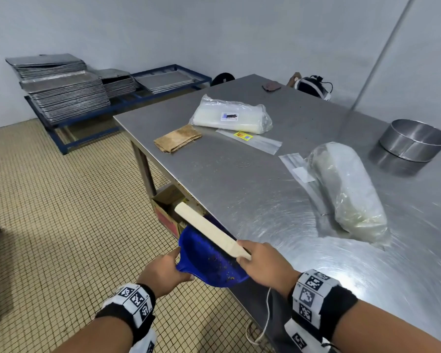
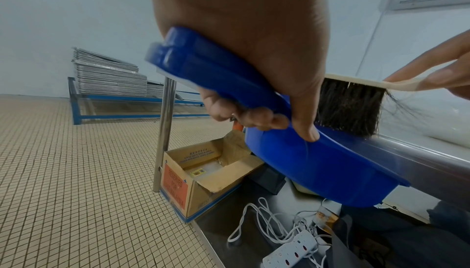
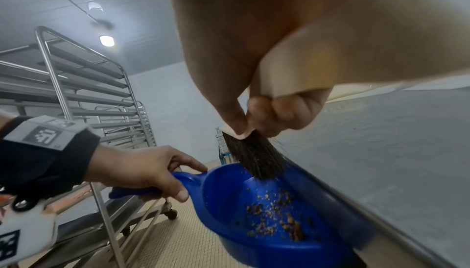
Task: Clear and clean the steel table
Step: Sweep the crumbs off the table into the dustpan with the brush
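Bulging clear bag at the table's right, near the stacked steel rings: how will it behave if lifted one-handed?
The bulging bag probably sags and shifts: thin crumpled film over a soft whitish mass. Likely heavy for its size, since it slumps flat on the steel table. The glossy film may slip.

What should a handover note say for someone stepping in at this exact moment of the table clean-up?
Left hand grips the blue dustpan by its handle, pan held against the steel table edge.
Right hand grips the wooden brush, bristles over the pan.
Done: crumbs are in the pan.
Left: specks remain mid-table; two plastic-wrapped bundles, a folded brown cloth, flat plastic sleeves and metal rings are uncleared.
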Demonstrator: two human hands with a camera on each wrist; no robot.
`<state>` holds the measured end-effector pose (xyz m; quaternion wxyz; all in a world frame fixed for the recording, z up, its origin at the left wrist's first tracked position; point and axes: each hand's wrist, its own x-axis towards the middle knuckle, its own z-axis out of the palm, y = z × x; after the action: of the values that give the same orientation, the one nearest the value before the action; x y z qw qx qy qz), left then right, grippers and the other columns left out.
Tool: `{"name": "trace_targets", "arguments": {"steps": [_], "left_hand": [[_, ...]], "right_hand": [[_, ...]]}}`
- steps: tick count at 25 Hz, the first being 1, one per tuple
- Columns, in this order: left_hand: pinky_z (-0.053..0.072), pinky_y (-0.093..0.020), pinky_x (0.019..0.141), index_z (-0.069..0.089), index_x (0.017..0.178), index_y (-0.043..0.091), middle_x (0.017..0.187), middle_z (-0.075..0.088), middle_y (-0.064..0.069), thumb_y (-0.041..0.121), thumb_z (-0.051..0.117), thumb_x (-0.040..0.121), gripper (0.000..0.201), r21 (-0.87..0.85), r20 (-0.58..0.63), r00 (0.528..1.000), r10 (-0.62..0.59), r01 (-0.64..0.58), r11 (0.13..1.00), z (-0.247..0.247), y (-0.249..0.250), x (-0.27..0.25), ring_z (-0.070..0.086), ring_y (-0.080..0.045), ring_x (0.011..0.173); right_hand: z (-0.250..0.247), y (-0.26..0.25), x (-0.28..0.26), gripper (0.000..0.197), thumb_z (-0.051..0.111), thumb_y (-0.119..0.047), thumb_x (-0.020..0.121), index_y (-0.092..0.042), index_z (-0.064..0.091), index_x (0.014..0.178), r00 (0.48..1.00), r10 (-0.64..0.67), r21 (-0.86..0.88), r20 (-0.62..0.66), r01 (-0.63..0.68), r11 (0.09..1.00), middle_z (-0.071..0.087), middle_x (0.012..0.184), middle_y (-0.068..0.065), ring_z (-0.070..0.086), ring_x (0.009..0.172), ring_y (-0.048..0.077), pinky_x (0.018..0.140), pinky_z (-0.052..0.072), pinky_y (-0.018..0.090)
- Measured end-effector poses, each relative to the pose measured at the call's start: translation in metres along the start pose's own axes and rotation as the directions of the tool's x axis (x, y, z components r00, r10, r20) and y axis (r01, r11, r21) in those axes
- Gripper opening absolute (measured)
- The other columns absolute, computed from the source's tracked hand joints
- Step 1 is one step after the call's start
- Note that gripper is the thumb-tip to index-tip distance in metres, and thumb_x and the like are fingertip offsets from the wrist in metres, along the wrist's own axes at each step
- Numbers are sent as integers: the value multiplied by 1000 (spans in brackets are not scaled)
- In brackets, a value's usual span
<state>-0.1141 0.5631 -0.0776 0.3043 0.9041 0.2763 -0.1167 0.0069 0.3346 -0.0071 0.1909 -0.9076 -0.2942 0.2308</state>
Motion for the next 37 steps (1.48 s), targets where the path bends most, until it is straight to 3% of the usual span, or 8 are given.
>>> {"name": "trace_targets", "arguments": {"steps": [5,12,17,25,30,32,34,37], "left_hand": [[52,-28,72,38,145,29,69,62,8,50,77,72,85,-32,8,1000,-3,4,999,-14,-13,10,62,-9,68],[52,-30,80,38,146,27,67,59,9,49,78,72,86,-53,-11,1000,22,-22,998,-42,-35,37,64,-12,78],[49,-26,73,38,145,28,70,61,10,45,78,74,84,-75,7,1000,27,-26,997,-56,-41,56,59,-7,68],[50,-24,76,29,150,31,79,71,7,52,78,72,94,-56,5,995,-96,96,994,-62,-33,76,64,-3,75],[51,-24,68,35,148,30,71,72,4,51,77,72,90,-49,10,995,-95,95,994,-60,-26,81,62,-2,60],[51,-24,72,32,150,29,74,72,5,52,77,72,93,-44,14,994,-106,106,993,-60,-24,85,64,-2,66],[49,-22,74,31,150,27,80,73,4,50,77,73,93,-51,18,993,-113,114,992,-63,-22,89,66,-4,74],[48,-22,72,31,150,27,77,73,4,49,77,73,93,-54,34,995,-98,100,994,-70,-23,97,63,-1,68]], "right_hand": [[-36,-19,29,39,54,-26,92,-24,55,131,997,-21,-21,-72,19,1000,71,104,10,64,76,21,65,47,25],[-76,-38,80,41,54,-24,91,-20,56,132,980,75,-77,-185,-91,993,65,121,12,62,107,29,86,47,30],[-70,-26,107,42,54,-23,91,-16,55,133,974,140,-78,-179,-156,985,66,120,14,62,105,31,86,48,31],[-37,-31,137,41,50,-27,94,-20,49,134,995,-91,-81,-32,88,993,70,105,12,67,88,29,75,54,35],[-26,-42,141,43,53,-31,93,-26,51,136,983,-167,16,81,166,986,68,117,8,65,101,27,87,53,32],[-30,-47,143,42,55,-30,92,-26,53,134,981,-173,67,84,167,984,68,119,6,66,100,25,88,53,32],[-43,-49,149,40,55,-28,93,-26,55,132,986,-157,105,52,151,983,68,117,6,66,94,24,82,53,30],[-72,-44,168,36,55,-23,93,-26,59,129,993,-106,99,-42,110,989,71,102,6,57,67,17,51,45,18]]}}
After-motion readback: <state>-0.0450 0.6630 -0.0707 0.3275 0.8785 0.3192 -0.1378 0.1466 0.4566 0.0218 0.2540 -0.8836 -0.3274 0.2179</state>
